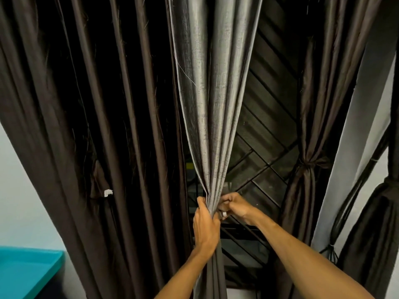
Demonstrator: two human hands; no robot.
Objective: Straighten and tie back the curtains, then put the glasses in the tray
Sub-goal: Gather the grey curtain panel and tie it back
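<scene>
Left hand and right hand clutch grey curtain, half-covering the window.

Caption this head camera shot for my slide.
Left hand and right hand grip the gathered grey curtain; the brown curtain at right is already tied back.

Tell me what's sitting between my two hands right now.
In the head view, the gathered grey curtain runs between them: the left hand grips the bunch from one side, the right hand pinches it from the other.
</scene>
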